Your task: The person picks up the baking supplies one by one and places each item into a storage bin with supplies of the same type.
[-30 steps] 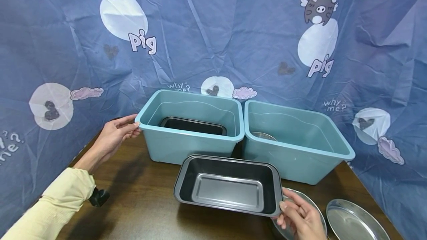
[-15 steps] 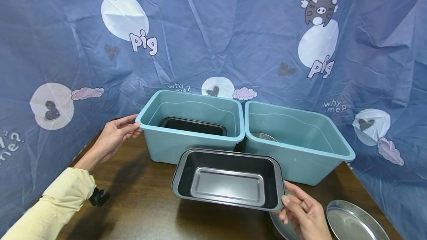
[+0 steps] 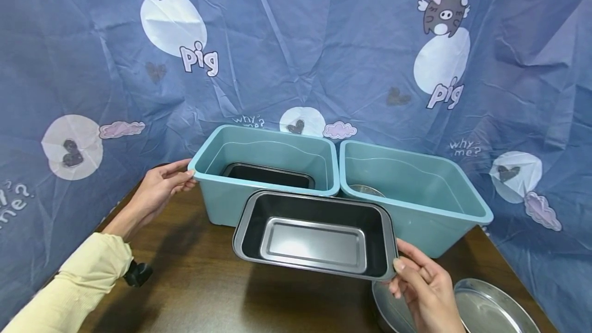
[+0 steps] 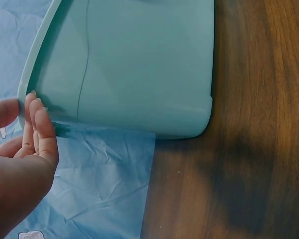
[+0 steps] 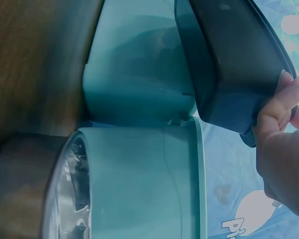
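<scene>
In the head view my right hand point(image 3: 425, 284) pinches the right end of a dark rectangular loaf pan point(image 3: 314, 243), held above the table with its inside tilted toward me. The pan's far edge overlaps the front of the left teal bin point(image 3: 265, 132). My left hand point(image 3: 159, 194) grips that bin's left front corner by the rim, thumb on one side and fingers on the other, as the left wrist view also shows. Inside this bin lies another dark loaf pan point(image 3: 268, 174). The right wrist view shows the held pan's outer side point(image 5: 249, 55) and my curled fingers point(image 5: 281, 107).
A second teal bin point(image 3: 416, 209) stands to the right, with a round metal piece point(image 3: 367, 189) partly visible inside. Two round metal pans point(image 3: 390, 304) point(image 3: 492, 307) lie at the table's right front. A patterned blue cloth point(image 3: 296, 40) hangs behind the brown table point(image 3: 194, 281).
My right hand has raised the loaf pan and moved it toward the left bin, uncovering more table in front. My left hand has stayed on the bin's rim.
</scene>
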A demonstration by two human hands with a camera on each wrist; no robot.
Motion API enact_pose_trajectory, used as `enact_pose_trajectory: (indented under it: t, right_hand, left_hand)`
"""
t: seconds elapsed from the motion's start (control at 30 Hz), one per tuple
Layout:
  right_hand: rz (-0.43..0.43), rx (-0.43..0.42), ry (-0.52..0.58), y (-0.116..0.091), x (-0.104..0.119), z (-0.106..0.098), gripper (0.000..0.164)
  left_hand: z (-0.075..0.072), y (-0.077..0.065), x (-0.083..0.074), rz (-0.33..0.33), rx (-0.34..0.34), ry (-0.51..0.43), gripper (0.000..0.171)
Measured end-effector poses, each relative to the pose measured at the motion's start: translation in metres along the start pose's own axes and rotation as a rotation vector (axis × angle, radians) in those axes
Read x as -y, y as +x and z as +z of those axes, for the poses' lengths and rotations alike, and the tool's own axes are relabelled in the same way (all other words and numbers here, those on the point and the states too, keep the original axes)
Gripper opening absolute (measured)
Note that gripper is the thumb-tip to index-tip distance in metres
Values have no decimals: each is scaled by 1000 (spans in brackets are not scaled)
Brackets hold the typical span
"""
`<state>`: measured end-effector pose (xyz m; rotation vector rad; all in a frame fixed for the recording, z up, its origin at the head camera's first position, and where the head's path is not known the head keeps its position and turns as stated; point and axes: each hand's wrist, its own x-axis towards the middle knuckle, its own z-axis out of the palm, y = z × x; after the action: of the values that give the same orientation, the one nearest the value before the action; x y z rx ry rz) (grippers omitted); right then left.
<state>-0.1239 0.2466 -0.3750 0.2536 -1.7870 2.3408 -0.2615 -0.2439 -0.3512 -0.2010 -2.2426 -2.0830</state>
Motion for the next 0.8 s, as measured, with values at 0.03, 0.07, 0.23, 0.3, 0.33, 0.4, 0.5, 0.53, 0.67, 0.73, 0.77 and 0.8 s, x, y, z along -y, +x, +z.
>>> enact_pose_trajectory:
  t: [0.03, 0.07, 0.23, 0.3, 0.33, 0.4, 0.5, 0.53, 0.67, 0.73, 0.77, 0.8]
  right_hand:
    - [0, -1, 1, 1, 1, 1, 39]
    - [-3, 0, 3, 2, 2, 3, 38]
    - [-30, 17, 12, 7, 6, 9, 37]
    - [-54, 33, 33, 9, 7, 11, 38]
    - [-69, 41, 46, 10, 7, 12, 38]
    - [-99, 61, 67, 13, 7, 12, 38]
    - [-128, 72, 101, 17, 7, 12, 39]
    - [-134, 74, 110, 18, 7, 12, 39]
    - [-144, 79, 127, 24, 7, 13, 38]
    - [-154, 91, 130, 26, 7, 15, 38]
    - [-157, 94, 130, 27, 8, 16, 38]
    - [-161, 98, 132, 28, 8, 17, 38]
  left_hand:
    - [-1, 0, 0, 3, 2, -13, 62]
    - [-1, 0, 0, 7, 5, -23, 62]
    - [-2, -1, 1, 11, 16, -34, 63]
    - [-2, -1, 1, 6, 17, -21, 63]
    - [-1, -1, 1, 3, 16, -16, 64]
    - [-1, 0, 1, -2, 15, -12, 64]
    - [-1, 0, 0, -3, 15, -15, 63]
    - [-1, 0, 0, -2, 16, -17, 63]
    - [-2, -1, 0, 5, 19, -24, 63]
    - [-2, -1, 1, 7, 22, -21, 63]
    - [-2, -1, 1, 6, 23, -21, 63]
    - [-2, -1, 1, 5, 23, -23, 63]
